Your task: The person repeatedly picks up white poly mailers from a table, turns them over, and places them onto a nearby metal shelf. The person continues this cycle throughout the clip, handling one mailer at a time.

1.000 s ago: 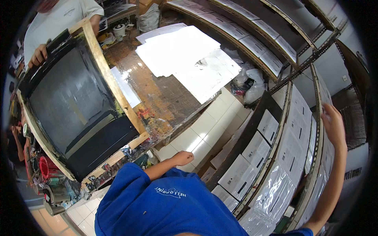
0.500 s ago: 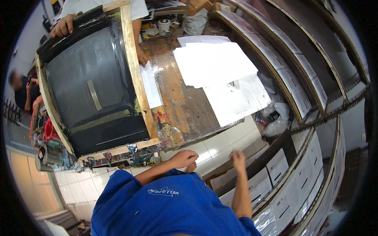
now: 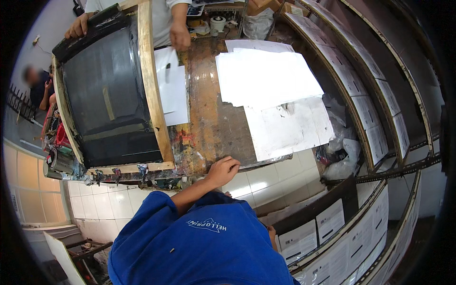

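Observation:
My left hand (image 3: 224,171) hovers at the table's near edge, its fingers curled together with nothing seen in them. Little of my right hand (image 3: 271,232) shows beside the blue shirt; its fingers are hidden. Across the table (image 3: 209,128) a co-worker keeps one hand (image 3: 78,26) on the far end of a wood-framed printing screen (image 3: 104,95). The co-worker's other hand (image 3: 180,38), slightly blurred, is above the table near a white sheet (image 3: 173,95) lying partly beneath the frame. To the right of that sheet lies a stack of white paper (image 3: 268,76), with a smudged sheet (image 3: 289,128) nearer me.
Drying racks (image 3: 354,85) holding printed sheets rise at the right, and more racked sheets (image 3: 330,218) stand at the lower right. Plastic bags (image 3: 349,156) sit beside the table. Cans (image 3: 57,164) are at the left, and a white pot (image 3: 217,23) is at the back.
My left hand has moved up to the table edge, while my right hand has dropped beside my body. The co-worker's hand has left the sheet, and more of the sheet shows beside the frame.

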Tool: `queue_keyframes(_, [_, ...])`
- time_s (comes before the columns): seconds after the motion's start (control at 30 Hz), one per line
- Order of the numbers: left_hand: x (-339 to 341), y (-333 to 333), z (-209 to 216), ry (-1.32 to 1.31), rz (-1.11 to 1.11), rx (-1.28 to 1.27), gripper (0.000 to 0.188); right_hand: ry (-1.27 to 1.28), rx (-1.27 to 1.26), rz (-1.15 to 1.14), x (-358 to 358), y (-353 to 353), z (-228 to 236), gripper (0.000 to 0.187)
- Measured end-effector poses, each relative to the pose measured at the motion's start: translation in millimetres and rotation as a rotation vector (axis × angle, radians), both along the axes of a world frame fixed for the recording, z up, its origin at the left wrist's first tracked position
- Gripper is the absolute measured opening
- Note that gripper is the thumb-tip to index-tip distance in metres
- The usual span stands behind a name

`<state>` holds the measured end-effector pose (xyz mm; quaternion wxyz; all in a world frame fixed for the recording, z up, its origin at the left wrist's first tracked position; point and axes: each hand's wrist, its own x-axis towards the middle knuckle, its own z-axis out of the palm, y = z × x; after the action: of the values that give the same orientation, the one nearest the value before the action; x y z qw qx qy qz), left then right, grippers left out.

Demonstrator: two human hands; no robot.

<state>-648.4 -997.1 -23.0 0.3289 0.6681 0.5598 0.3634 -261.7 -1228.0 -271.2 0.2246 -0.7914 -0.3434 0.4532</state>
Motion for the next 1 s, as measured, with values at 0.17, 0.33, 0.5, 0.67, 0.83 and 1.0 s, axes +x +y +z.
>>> queue_keyframes(0.17, [13.2, 10.7, 5.6, -0.042, 0.032, -0.002, 0.018, 0.068, 0.027, 0.094, 0.8, 72.1, 40.9, 0.016])
queue_keyframes(0.33, [27.6, 45.1, 36.5, 0.069, 0.124, 0.315, 0.028, 0.219, -0.067, -0.043, 12.9, 91.2, 40.0, 0.020])
queue_keyframes(0.5, [48.3, 115.2, 58.6, 0.370, 0.105, 0.496, 0.046, 0.188, -0.120, -0.027, 16.9, 86.4, 44.3, 0.017])
queue_keyframes(0.67, [90.2, 191.6, 54.9, 0.781, 0.075, 0.582, 0.067, 0.056, -0.067, 0.035, 25.1, 57.0, 35.6, 0.019])
queue_keyframes(0.83, [121.9, 195.8, -20.7, 0.863, 0.003, 0.261, 0.071, 0.025, -0.094, -0.032, 28.9, 18.6, 32.8, 0.020])
queue_keyframes(1.0, [140.4, 102.1, -0.9, 0.702, -0.187, 0.374, 0.057, 0.134, -0.016, -0.122, 18.4, -13.7, 17.8, 0.027])
